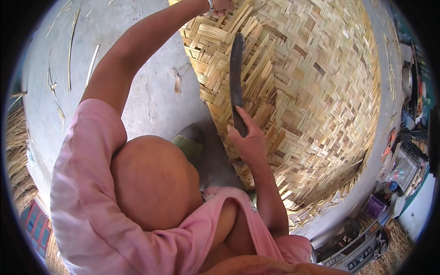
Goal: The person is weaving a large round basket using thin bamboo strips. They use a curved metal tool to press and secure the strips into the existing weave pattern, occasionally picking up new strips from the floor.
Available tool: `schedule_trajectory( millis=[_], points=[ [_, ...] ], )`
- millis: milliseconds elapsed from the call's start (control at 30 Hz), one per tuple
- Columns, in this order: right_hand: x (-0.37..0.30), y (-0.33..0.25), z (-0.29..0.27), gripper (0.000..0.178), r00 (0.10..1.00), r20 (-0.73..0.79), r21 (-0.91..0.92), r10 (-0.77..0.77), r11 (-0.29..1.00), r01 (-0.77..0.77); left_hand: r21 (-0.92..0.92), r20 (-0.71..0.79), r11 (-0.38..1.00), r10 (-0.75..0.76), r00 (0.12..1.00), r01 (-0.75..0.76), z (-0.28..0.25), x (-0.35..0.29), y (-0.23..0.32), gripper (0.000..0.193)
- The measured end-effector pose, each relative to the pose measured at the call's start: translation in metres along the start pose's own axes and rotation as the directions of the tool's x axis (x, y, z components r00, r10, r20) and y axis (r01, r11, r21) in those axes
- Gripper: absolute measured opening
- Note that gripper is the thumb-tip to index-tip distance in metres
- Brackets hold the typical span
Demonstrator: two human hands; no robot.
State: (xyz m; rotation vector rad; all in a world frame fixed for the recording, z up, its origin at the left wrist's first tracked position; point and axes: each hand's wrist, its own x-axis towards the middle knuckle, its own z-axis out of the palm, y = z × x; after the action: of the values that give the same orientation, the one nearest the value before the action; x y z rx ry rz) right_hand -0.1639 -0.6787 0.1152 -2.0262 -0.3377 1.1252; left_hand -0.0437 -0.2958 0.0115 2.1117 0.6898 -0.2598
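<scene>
While fingers of right hand (252, 143) grip lower end of dark curved tool (236, 68), left hand (223, 6) sits at upper picture edge, over woven mat (321, 101); cannot tell whether its fingers hold anything. Tool over mat's left part, contact unclear. Silver bracelet (210, 6) on left wrist. Mat spread on grey floor (156, 78); loose strips (70, 55) farther left.

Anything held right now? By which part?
Right hand: dark curved bar, gripped at its end nearest the body. Left hand: at the mat, partly out of frame; can't tell if it grips anything.
</scene>
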Motion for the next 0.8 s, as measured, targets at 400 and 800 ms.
schedule_trajectory(
  millis=[400, 800],
  points=[
    [-0.002, 0.029, 0.011, 0.059, 0.994, -0.007, -0.018, -0.109, 0.994, 0.109, 0.308, -0.397, 0.934, 0.297, 0.868, -0.180, 0.017, 0.020, -0.047, 0.014],
    [-0.006, 0.022, 0.017, 0.059, 0.999, 0.035, 0.087, 0.016, 0.996, -0.019, -0.555, 0.162, 0.816, -0.083, 0.983, 0.160, -0.010, 0.012, -0.027, 0.020]
  ],
)
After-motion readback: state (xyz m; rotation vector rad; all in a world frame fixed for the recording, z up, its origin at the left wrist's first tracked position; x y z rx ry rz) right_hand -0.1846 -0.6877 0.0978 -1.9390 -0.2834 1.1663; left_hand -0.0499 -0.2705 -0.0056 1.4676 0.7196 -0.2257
